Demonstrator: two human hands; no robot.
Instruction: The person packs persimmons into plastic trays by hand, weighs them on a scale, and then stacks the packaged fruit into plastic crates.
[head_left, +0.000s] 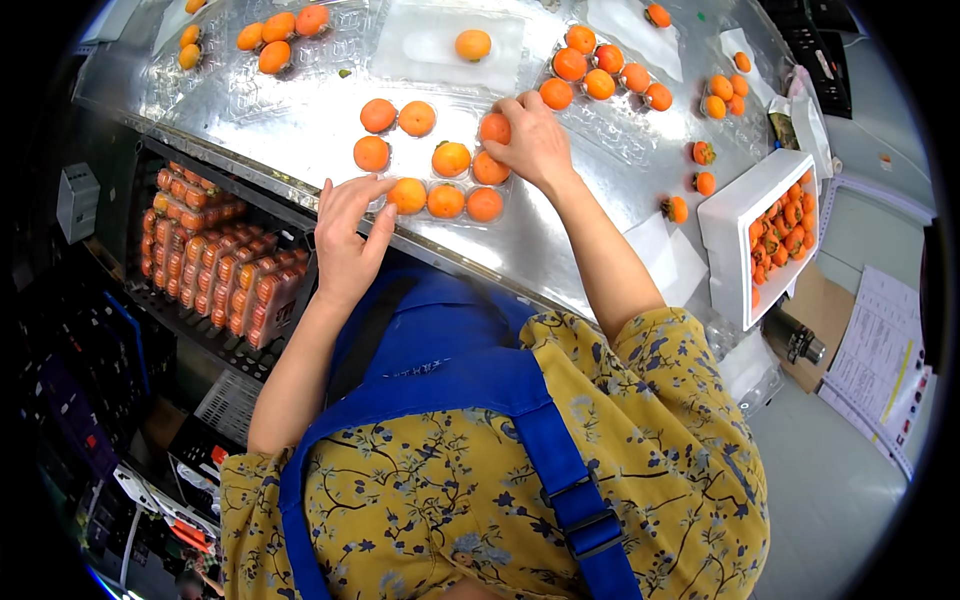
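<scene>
On the metal table (300, 139) before me lies a clear plastic clamshell tray with orange persimmons (446, 201) set in its cups. My right hand (536, 139) has its thumb and fingers around a persimmon (495, 129) at the tray's far right corner. Another persimmon (490, 169) sits just below its thumb. My left hand (351, 236) is at the table's near edge with its fingers apart. Its fingertips are by a persimmon (406, 196) at the near left of the tray; whether they touch it is unclear.
More clear trays with persimmons (598, 84) lie to the far right and far left. A single persimmon (473, 46) rests on a white pad (390, 60). At right a white foam box (724, 232) holds many persimmons. Below the table's left edge, a black crate (202, 341) holds packed clamshells (217, 262).
</scene>
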